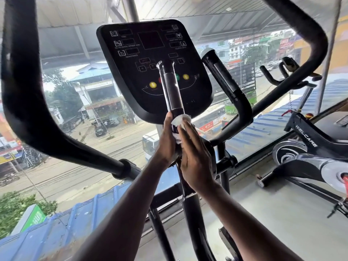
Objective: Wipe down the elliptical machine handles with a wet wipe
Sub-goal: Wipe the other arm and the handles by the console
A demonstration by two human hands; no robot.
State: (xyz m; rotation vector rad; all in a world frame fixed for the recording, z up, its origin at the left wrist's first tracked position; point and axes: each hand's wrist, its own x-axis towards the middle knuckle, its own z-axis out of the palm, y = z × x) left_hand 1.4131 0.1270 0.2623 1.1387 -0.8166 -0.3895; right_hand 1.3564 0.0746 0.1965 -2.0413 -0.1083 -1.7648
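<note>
Upright, center handle (pixel 172 91) leaning slightly left, both hands' fingers pressing wet wipe (pixel 181 119) around it

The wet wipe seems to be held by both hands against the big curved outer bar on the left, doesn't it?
Not quite: the head view shows the wet wipe held by the left hand and the right hand against the short centre handle in front of the console, not the outer bar.

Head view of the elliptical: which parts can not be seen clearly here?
- Wet wipe: mostly hidden between left hand and right hand.
- Handle under the hands: covered.
- Console labels: too small, partly behind the handle.
- Outer left handlebar: top cut off by the frame edge.
</note>
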